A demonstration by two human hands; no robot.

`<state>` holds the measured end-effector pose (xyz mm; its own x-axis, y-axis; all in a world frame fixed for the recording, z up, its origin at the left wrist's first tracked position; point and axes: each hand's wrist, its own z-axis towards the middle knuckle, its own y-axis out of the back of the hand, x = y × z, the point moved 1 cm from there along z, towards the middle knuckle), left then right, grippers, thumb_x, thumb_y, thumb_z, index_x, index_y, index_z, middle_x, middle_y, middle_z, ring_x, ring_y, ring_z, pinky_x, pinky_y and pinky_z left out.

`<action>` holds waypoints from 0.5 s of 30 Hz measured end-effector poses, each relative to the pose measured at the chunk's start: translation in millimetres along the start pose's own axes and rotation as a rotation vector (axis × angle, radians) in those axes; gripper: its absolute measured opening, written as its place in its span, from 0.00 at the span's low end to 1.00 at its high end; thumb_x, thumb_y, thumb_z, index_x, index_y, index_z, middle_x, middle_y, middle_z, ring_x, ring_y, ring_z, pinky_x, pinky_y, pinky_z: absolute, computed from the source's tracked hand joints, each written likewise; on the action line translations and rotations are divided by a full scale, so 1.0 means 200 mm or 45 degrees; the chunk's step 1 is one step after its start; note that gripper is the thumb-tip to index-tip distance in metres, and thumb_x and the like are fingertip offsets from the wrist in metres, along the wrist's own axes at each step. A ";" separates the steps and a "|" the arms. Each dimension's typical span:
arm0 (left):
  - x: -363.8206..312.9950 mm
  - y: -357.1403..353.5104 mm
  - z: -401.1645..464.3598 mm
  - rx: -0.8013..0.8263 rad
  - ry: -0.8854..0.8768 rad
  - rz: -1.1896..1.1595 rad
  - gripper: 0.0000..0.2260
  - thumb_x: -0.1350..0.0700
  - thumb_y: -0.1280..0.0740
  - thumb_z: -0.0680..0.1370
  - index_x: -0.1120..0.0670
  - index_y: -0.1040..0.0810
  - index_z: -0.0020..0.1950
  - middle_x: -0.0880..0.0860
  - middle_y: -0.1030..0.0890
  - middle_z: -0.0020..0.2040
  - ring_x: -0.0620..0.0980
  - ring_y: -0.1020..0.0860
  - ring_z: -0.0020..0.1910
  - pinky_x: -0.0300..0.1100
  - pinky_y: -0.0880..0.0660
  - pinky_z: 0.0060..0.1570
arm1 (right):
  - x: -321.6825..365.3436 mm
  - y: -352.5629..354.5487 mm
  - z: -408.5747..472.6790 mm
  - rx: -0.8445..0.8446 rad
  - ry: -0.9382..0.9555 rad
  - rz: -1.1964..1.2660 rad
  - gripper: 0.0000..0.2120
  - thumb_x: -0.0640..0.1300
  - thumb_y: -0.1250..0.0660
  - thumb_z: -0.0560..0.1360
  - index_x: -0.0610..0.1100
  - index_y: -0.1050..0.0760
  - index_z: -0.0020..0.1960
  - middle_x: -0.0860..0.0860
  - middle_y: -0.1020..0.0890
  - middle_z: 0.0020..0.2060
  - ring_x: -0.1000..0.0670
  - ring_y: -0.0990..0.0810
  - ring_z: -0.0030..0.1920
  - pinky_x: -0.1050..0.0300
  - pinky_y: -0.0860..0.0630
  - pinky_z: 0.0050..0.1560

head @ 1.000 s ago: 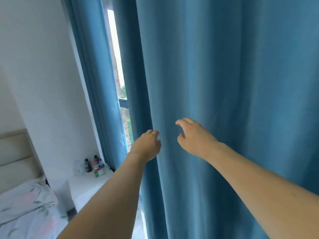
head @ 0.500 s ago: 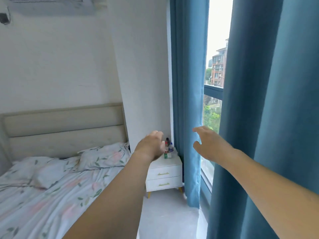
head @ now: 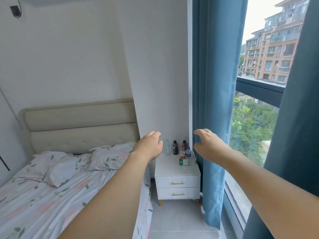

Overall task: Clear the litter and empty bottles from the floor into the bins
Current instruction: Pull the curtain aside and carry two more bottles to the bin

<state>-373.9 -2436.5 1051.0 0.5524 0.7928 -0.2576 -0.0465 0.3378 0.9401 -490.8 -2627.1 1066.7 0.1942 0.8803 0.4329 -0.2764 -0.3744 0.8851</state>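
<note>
— Two arms are reaching forward, and nothing is being held in either. Starting at nine o'clock, what is lying there?

— A bed (head: pixel 51 195) with a leaf-print sheet is filling the left side, two pillows (head: pixel 72 163) are resting against the padded headboard (head: pixel 82 125), and a white wall (head: pixel 77 57) is rising behind it.

— And the left hand (head: pixel 150 145)?

— It is hovering near the centre with its fingers curling loosely downward, gripping nothing and touching nothing.

— What is sitting just past it?

— Several bottles (head: pixel 179 150) are standing upright in a cluster on top of a white nightstand (head: pixel 177 171) with two drawers, at about one o'clock from the left hand. Two are dark, one is clear, one is wearing a red cap and one a blue cap. Whether they are empty I cannot tell. The nightstand is standing on a pale tiled floor (head: pixel 174 219), between the bed and a blue curtain (head: pixel 214 94).

— The right hand (head: pixel 208 145)?

— It is spreading open at three o'clock from the bottles, fingers apart and slightly bent, in front of that curtain and holding nothing.

— Further right?

— A window (head: pixel 255 94) is showing trees and a brick building, and a second blue curtain (head: pixel 296 135) is hanging at the right edge.
</note>
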 end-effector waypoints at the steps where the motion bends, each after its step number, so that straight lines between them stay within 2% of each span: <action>1: 0.03 -0.03 0.06 0.025 0.013 0.026 0.19 0.53 0.45 0.82 0.55 0.33 0.73 0.52 0.33 0.73 0.54 0.30 0.68 0.47 0.31 0.64 | -0.02 -0.03 0.07 0.029 -0.001 0.009 0.23 0.41 0.44 0.77 0.45 0.36 0.72 0.49 0.33 0.68 0.46 0.30 0.64 0.52 0.27 0.60; 5: 0.13 -0.16 0.35 0.044 0.066 0.010 0.19 0.53 0.45 0.83 0.55 0.33 0.73 0.52 0.33 0.73 0.54 0.29 0.66 0.47 0.30 0.63 | -0.11 -0.17 0.39 0.105 -0.022 0.024 0.18 0.41 0.43 0.77 0.41 0.32 0.66 0.46 0.30 0.65 0.44 0.28 0.61 0.50 0.27 0.59; 15: 0.57 -0.54 1.29 0.156 0.152 -0.029 0.19 0.52 0.45 0.82 0.54 0.33 0.73 0.51 0.33 0.73 0.53 0.27 0.64 0.47 0.29 0.62 | -0.35 -0.54 1.42 0.228 -0.097 0.081 0.18 0.42 0.42 0.76 0.41 0.31 0.65 0.46 0.30 0.64 0.44 0.27 0.60 0.50 0.26 0.59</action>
<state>-91.1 -2513.4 977.8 0.4488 0.8428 -0.2970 0.0706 0.2978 0.9520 -206.6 -2731.2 988.5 0.2539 0.8311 0.4947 -0.1201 -0.4804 0.8688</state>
